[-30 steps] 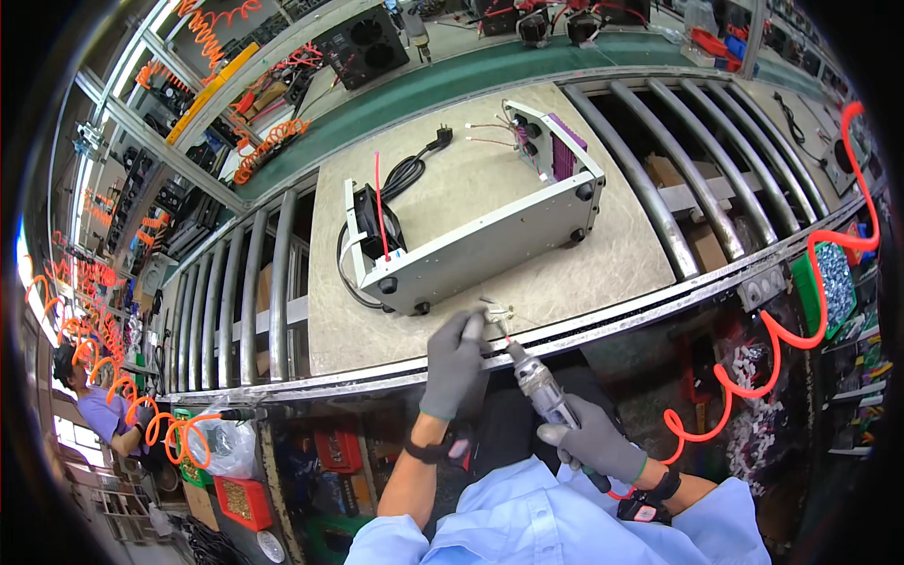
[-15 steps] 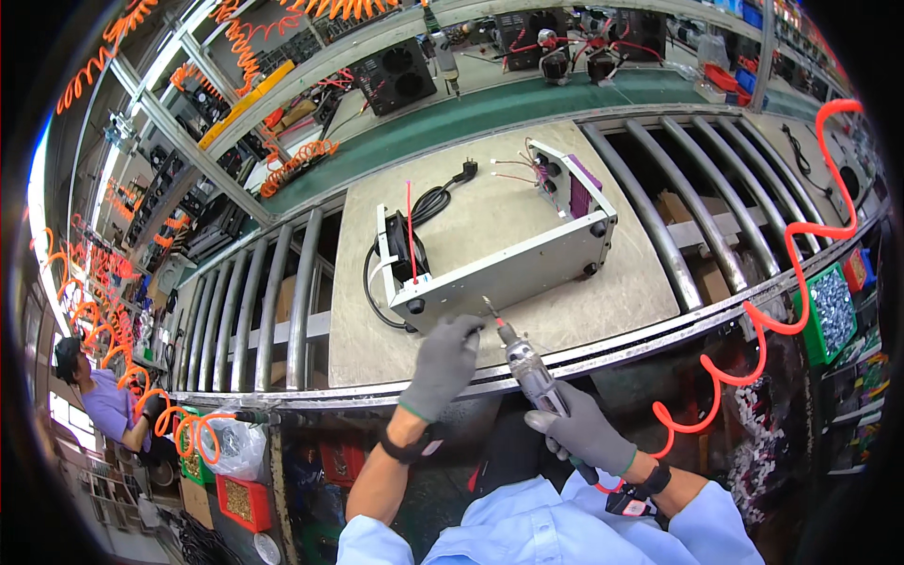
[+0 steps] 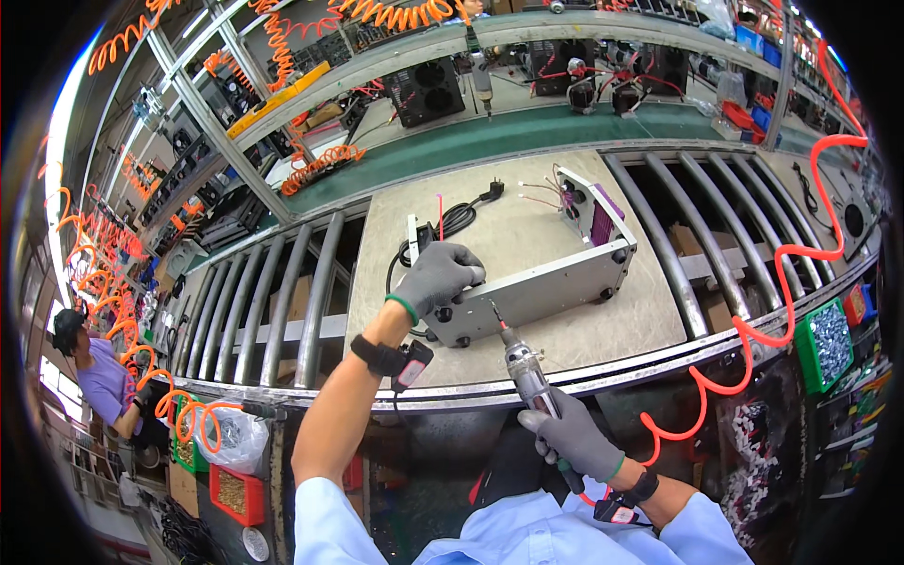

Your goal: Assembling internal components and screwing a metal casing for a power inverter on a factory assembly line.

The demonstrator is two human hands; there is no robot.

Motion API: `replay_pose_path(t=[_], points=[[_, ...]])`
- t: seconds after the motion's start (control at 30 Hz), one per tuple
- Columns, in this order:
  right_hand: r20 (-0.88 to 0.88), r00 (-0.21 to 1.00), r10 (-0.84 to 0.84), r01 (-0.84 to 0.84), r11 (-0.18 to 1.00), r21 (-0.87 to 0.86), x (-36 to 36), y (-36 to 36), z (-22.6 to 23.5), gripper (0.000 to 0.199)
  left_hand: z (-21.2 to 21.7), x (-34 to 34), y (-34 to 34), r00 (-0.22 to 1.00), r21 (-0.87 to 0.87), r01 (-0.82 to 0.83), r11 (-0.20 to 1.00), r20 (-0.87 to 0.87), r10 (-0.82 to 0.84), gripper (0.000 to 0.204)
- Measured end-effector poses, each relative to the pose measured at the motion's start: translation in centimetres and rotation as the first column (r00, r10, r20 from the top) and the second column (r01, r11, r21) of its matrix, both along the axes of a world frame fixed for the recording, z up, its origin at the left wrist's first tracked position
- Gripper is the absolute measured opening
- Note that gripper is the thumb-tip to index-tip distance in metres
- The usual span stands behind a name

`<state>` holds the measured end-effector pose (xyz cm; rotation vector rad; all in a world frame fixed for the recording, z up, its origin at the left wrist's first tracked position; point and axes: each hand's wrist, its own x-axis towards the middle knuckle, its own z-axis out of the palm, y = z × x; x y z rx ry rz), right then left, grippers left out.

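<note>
A grey metal chassis (image 3: 556, 288) lies on the worktable, its long panel toward me with black round feet on it. My left hand (image 3: 439, 280), in a grey glove, is at the chassis's left end, fingers curled together over the upper edge; anything pinched in them is hidden. In its grey glove, my right hand (image 3: 579, 439) grips an air screwdriver (image 3: 530, 375), whose bit points up at the panel's lower edge, seemingly just short of it. Behind the left hand are a black power cord (image 3: 459, 219) and an upright pink strip (image 3: 440, 213). A purple part (image 3: 604, 226) and loose wires sit at the right end.
Metal rollers (image 3: 659, 243) flank the worktable on both sides. A coiled orange-red air hose (image 3: 716, 386) loops along the right. Screws fill a green bin (image 3: 823, 345) at right and a red bin (image 3: 236, 495) at left. Another screwdriver (image 3: 481, 75) hangs beyond. A person (image 3: 104, 381) is at far left.
My left hand has moved from beside the screwdriver's bit up onto the chassis's left end. My right hand keeps hold of the screwdriver. The whole view has shifted slightly.
</note>
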<state>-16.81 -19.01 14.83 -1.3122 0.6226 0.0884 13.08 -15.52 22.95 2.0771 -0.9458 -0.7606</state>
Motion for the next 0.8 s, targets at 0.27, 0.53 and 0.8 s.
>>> replay_pose_path(t=[0.27, 0.53, 0.8], points=[[0.055, 0.996, -0.071, 0.068, 0.995, 0.069, 0.7, 0.8, -0.2, 0.031, -0.8, 2.4, -1.6, 0.989, 0.223, 0.118, 0.968, -0.116, -0.094, 0.018], [0.11, 0.988, -0.113, 0.06, 0.915, 0.399, 0.7, 1.9, -0.5, 0.03, -1.9, 4.0, -2.1, 0.948, 0.241, 0.241, 0.94, -0.267, -0.174, 0.016], [0.108, 0.987, -0.122, 0.074, 0.925, 0.373, 0.8, 2.2, -1.0, 0.035, -3.0, 4.4, -2.2, 0.889, 0.217, 0.42, 0.881, 0.098, -0.447, 0.024]])
